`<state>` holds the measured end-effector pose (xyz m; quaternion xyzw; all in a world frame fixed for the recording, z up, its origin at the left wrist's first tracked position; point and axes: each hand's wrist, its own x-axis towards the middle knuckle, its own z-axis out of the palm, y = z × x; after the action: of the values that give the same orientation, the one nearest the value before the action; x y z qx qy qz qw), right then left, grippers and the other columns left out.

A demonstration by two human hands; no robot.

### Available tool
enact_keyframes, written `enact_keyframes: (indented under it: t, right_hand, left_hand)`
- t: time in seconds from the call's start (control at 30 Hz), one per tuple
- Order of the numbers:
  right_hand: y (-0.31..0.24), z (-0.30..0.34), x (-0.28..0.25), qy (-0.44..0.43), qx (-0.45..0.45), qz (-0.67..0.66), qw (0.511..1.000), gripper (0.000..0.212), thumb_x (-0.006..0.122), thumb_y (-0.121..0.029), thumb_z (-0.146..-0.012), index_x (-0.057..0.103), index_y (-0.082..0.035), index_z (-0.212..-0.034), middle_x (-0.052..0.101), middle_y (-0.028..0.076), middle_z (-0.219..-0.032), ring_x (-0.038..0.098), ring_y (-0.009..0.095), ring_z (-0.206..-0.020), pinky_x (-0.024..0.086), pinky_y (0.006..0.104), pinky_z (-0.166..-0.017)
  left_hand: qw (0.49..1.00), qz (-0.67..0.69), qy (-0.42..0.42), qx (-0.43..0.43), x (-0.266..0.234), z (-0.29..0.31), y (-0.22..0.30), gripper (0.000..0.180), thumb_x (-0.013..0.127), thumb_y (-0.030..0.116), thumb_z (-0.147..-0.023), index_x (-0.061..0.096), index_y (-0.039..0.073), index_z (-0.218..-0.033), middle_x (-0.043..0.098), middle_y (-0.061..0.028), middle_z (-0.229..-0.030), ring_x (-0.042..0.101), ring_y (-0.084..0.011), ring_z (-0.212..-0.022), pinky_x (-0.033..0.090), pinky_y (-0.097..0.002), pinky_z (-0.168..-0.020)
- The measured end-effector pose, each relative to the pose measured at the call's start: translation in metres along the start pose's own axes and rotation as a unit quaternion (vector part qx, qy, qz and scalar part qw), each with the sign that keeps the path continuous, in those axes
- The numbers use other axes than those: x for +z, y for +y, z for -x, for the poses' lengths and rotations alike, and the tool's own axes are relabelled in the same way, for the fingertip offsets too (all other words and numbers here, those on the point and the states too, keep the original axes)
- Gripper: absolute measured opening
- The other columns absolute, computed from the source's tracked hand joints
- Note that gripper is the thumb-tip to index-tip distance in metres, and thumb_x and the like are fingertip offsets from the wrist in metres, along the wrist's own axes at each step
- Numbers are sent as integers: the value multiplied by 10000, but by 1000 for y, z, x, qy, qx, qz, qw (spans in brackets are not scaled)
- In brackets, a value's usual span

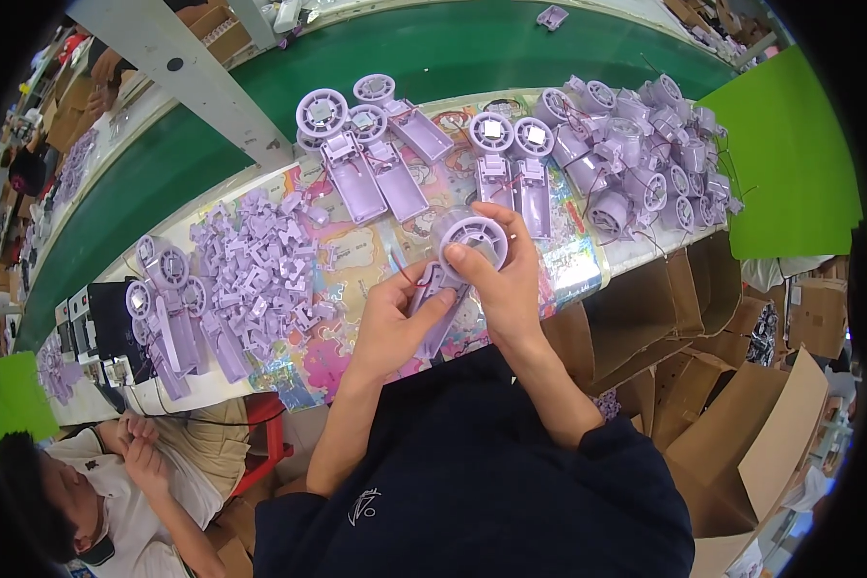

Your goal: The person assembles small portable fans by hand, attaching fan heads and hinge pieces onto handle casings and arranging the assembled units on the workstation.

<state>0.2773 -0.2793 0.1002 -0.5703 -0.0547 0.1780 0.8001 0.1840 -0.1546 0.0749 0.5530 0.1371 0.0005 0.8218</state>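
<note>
A light purple handheld fan housing [449, 229], with a round ringed head and a trough-like handle, is held over the table in front of me. My left hand [395, 323] grips its handle, the thumb pressed on the part near the neck. My right hand [511, 279] is wrapped round the head, thumb on its face. A thin red wire [402, 274] sticks out by the left fingers. Just beyond lie two similar housings [533, 197], handles toward me. Further left is a small group of housings [359, 178]. A heap of small purple clips [260, 265] lies left of my hands.
More housings with wires are piled [636, 154] at the table's right end; others stand at the left [173, 328]. A green conveyor belt [472, 60] and a metal post [183, 72] are behind. Cardboard boxes [636, 337] stand at right. A co-worker [154, 491] sits lower left.
</note>
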Motion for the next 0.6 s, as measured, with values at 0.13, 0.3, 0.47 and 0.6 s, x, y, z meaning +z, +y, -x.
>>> enact_keyframes:
  t: [0.13, 0.3, 0.47, 0.6]
  right_hand:
    - [-6, 2, 4, -1, 1, 14, 1000, 644, 878, -107, -824, 503, 16, -1333, 637, 90, -1091, 677, 142, -976, 583, 285, -812]
    - [-2, 1, 6, 4, -8, -6, 1000, 666, 890, -124, -818, 501, 17, -1340, 637, 105, -1134, 678, 145, -991, 582, 283, -818]
    - [-1, 1, 1, 9, -8, 7, 1000, 684, 906, -148, -810, 505, 18, -1340, 632, 98, -1124, 681, 144, -975, 580, 282, -810]
    - [-2, 3, -1, -1, -28, 43, 999, 687, 918, -159, -799, 518, 19, -1329, 627, 79, -1086, 687, 138, -940, 573, 269, -797]
  left_hand:
    - [999, 16, 11, 44, 7, 1, 3, 445, 681, 38, -1000, 558, -65, -1415, 709, -81, -1172, 667, -113, -1029, 535, -267, -902]
    - [997, 0, 23, 70, 9, 2, -2, 437, 689, 47, -1000, 568, -73, -1403, 705, -74, -1163, 663, -108, -1010, 536, -267, -895]
    - [996, 17, 37, 73, 11, 3, -7, 417, 706, 60, -994, 594, -83, -1369, 712, -70, -1142, 655, -103, -997, 531, -260, -888]
    - [997, 34, 30, 64, 12, 6, -6, 416, 718, 66, -987, 602, -91, -1355, 716, -73, -1133, 657, -105, -991, 534, -260, -875]
